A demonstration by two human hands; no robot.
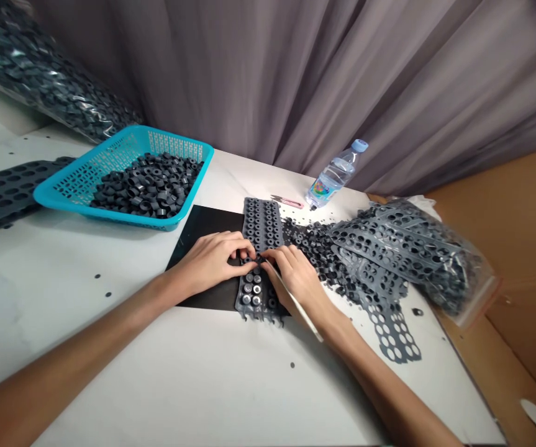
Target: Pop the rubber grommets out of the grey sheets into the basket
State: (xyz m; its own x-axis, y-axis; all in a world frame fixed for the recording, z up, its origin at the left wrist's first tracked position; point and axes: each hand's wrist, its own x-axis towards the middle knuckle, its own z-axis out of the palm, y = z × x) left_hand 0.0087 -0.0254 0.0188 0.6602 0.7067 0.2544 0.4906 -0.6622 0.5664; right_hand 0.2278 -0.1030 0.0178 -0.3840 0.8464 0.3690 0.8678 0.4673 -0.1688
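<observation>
In the head view, a dark grey moulded rubber sheet point(262, 226) with rows of ring-shaped parts lies on a black mat point(209, 225). My left hand point(218, 257) is closed at the sheet's left edge, thumb and forefinger pinching near its middle. My right hand point(295, 279) comes from the other side, fingers closed round a thin white stick-like tool point(298, 304) that slants down toward my wrist. Both sets of fingertips almost meet over the sheet; a small dark bit between them is too hidden to make out. Several parts point(251, 290) below my fingers show pale round tops.
A blue basket point(193, 186) holds many black rubber rings. To the right lie a heap of small black pieces point(312, 245), punched sheets point(391, 332) and a plastic bag point(463, 292). A water bottle point(335, 177) and pink snips point(289, 202) lie behind; a filled bag point(53, 81) at far left.
</observation>
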